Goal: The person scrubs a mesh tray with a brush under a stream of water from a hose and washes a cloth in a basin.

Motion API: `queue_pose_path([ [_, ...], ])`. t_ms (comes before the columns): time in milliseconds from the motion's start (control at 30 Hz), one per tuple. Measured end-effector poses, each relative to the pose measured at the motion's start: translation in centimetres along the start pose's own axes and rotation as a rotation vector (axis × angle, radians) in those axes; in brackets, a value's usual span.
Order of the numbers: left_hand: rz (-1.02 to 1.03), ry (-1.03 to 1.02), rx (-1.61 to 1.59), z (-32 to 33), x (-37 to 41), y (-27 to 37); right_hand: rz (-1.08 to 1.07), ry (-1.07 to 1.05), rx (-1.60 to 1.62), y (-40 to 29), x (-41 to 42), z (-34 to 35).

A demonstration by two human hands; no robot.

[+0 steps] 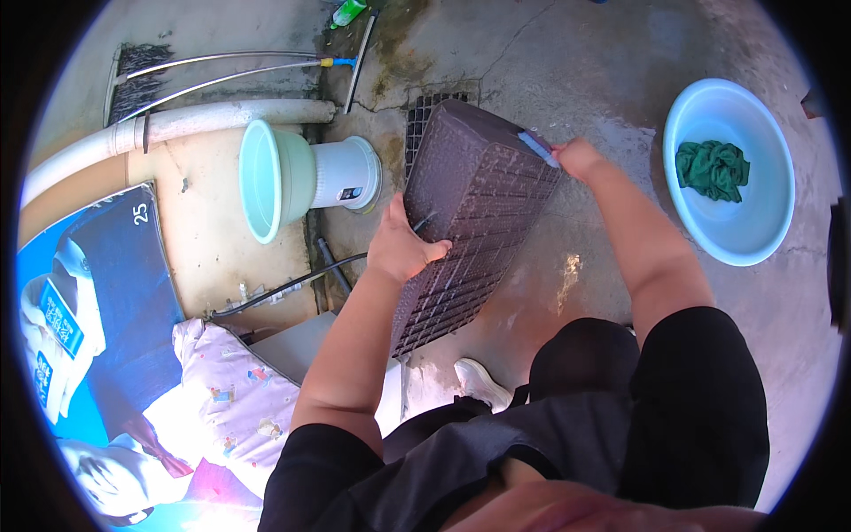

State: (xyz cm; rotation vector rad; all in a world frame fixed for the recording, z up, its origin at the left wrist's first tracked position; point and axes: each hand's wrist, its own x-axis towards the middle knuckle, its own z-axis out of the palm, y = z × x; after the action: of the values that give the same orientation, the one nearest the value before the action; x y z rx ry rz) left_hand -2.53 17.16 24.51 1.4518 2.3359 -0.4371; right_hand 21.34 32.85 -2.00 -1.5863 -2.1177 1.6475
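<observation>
A wet brown plastic basket (465, 179) with slatted, woven-look sides is tilted up in front of me. My left hand (402, 245) grips its near left edge, thumb resting on the slatted side. A black hose (299, 280) runs from the wall tap to this hand, and a thin dark tip shows just past my fingers. In my right hand (577, 158) is a scrub brush (538, 147) with pale blue bristles, touching the basket's far right corner. Water drops and some foam cover the basket.
Right of me, a light blue basin (731, 229) holds a green cloth (713, 169). A pale green basin (282, 183) leans against a white bucket (342, 173) on the left. A floor drain grate (419, 123), a squeegee (360, 63) and a green bottle (348, 12) lie farther off.
</observation>
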Motion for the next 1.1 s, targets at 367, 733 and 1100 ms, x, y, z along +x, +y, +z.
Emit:
queue_pose_path([
  [367, -0.026, -0.038, -0.086, 0.7, 2.1, -2.3, -0.121, 0.083, 0.414, -5.0, 0.1, 0.4],
  [733, 0.015, -0.029, -0.115, 0.8, 2.3, -2.3, -0.254, 0.123, 0.348, -8.4, -2.7, -1.6],
  [1100, 0.026, -0.049, -0.169, 0.9, 3.0, -2.9, 0.055, -0.178, -0.051, 13.6, 3.7, 10.3],
])
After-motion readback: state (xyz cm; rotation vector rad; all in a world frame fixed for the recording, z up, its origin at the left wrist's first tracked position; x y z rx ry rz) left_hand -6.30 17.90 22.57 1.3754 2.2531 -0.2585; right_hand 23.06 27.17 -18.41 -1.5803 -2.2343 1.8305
